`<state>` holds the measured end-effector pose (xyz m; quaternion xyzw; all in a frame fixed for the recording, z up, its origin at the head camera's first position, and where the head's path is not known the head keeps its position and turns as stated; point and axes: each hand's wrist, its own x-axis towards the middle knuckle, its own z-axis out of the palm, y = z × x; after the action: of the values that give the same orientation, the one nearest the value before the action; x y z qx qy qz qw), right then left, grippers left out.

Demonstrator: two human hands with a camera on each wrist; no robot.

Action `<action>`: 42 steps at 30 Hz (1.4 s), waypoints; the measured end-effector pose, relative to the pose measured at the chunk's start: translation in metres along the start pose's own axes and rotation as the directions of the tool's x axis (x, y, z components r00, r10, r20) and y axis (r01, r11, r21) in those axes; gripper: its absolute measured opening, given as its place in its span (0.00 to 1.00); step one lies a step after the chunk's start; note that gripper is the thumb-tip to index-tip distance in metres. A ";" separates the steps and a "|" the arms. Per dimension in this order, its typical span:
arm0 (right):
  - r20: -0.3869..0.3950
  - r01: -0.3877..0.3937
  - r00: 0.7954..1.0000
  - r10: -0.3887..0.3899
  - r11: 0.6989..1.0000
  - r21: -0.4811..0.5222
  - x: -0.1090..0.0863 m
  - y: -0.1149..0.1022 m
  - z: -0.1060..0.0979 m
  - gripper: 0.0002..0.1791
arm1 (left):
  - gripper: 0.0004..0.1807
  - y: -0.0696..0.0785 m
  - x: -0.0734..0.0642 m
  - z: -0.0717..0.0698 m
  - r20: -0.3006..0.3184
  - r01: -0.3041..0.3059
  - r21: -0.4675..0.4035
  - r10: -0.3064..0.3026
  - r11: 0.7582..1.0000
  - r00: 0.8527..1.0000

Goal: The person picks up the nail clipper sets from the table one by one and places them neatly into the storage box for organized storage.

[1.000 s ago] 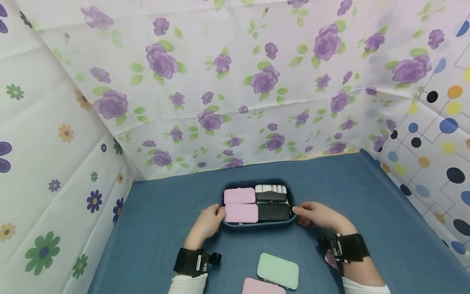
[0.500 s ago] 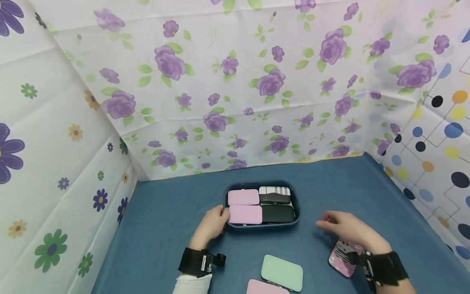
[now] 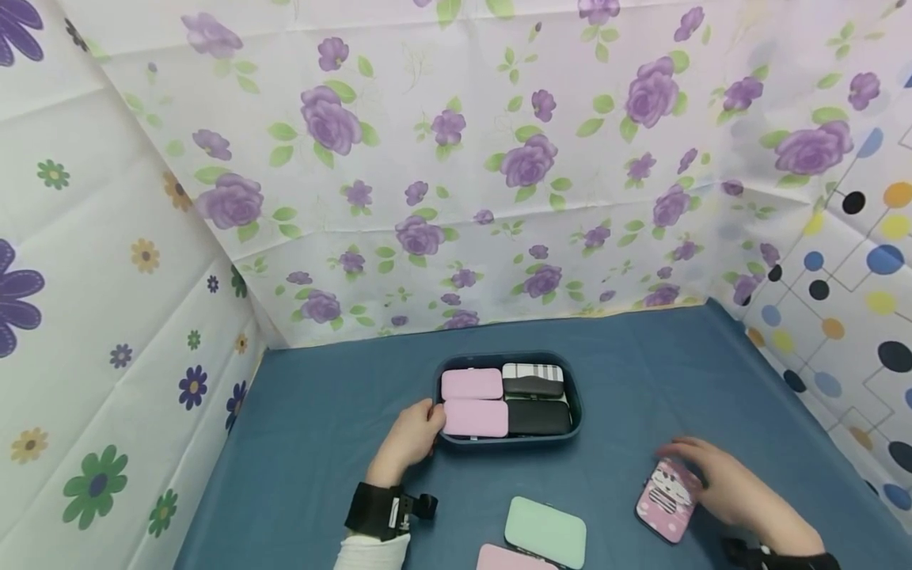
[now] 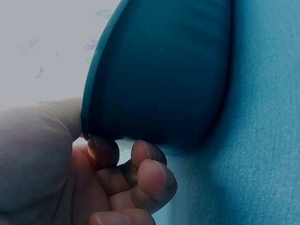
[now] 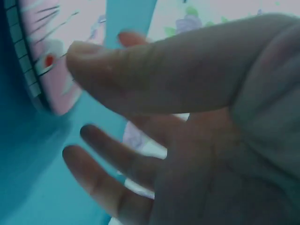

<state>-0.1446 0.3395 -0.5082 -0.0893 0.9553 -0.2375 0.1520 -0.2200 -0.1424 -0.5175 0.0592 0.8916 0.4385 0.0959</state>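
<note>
My left hand (image 3: 412,434) pinches the left rim of a dark blue oblong tray (image 3: 506,445); in the left wrist view the thumb is at the rim and the fingers curl against the tray's wall (image 4: 159,75). Inside are two plain pink cases (image 3: 476,418), a black case (image 3: 538,417) and a black-and-white plaid case (image 3: 533,380). My right hand (image 3: 727,483) hovers at the right side of a pink cartoon-print case (image 3: 666,500), its fingertips at the upper edge. In the right wrist view its fingers (image 5: 98,176) are spread and loosely bent beside that case.
A mint green case (image 3: 545,532) and another pink case (image 3: 511,559), cut off by the frame, lie in front of the tray on a blue cloth (image 3: 342,380). Flower-patterned sheets (image 3: 427,158) rise behind and at the left, a dotted sheet (image 3: 848,317) at the right.
My right hand has let go of the tray's right rim and moved right and nearer to the cartoon-print case. My left hand has stayed on the left rim.
</note>
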 end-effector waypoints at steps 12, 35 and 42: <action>0.079 -0.071 0.995 0.068 0.997 0.028 -0.010 0.013 0.025 0.45 | 0.18 0.003 -0.003 -0.001 0.014 -0.015 0.012 0.014 1.000 1.000; 0.033 -0.251 0.967 0.251 0.968 -0.004 -0.002 0.000 0.050 0.50 | 0.18 0.002 0.002 0.004 0.029 -0.023 0.034 0.022 0.999 0.999; -0.038 -0.257 0.966 0.256 0.966 -0.018 0.009 -0.014 0.045 0.50 | 0.18 -0.002 -0.001 0.000 0.004 -0.021 0.005 0.021 1.000 1.000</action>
<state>-0.1366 0.3056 -0.5416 0.0373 0.9640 -0.2063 0.1635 -0.2190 -0.1436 -0.5188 0.0695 0.8920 0.4370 0.0929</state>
